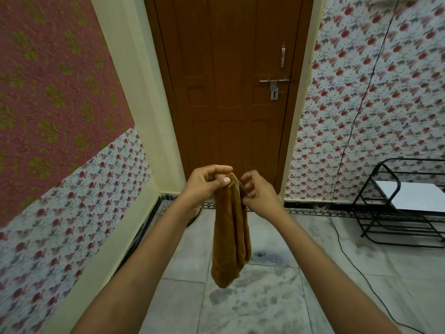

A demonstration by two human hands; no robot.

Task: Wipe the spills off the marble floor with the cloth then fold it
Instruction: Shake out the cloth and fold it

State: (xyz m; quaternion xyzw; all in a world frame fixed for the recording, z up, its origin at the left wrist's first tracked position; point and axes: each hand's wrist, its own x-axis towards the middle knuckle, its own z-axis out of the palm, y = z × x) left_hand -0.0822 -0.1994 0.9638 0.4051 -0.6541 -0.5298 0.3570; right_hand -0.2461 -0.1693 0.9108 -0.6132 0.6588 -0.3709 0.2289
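Observation:
A brown cloth point(231, 237) hangs in long folds in front of me, above the marble floor point(265, 297). My left hand point(207, 184) pinches its top edge between thumb and fingers. My right hand point(257, 191) is right beside it, fingers curled on the cloth's upper right edge. Dark wet-looking patches point(267, 256) mark the grey floor tiles under and beyond the cloth.
A shut brown wooden door point(231, 92) stands straight ahead, with flowered wallpaper on both sides. A black metal rack point(399, 206) holding a white board stands at the right. A thin black cable point(346, 256) runs down the wall and across the floor.

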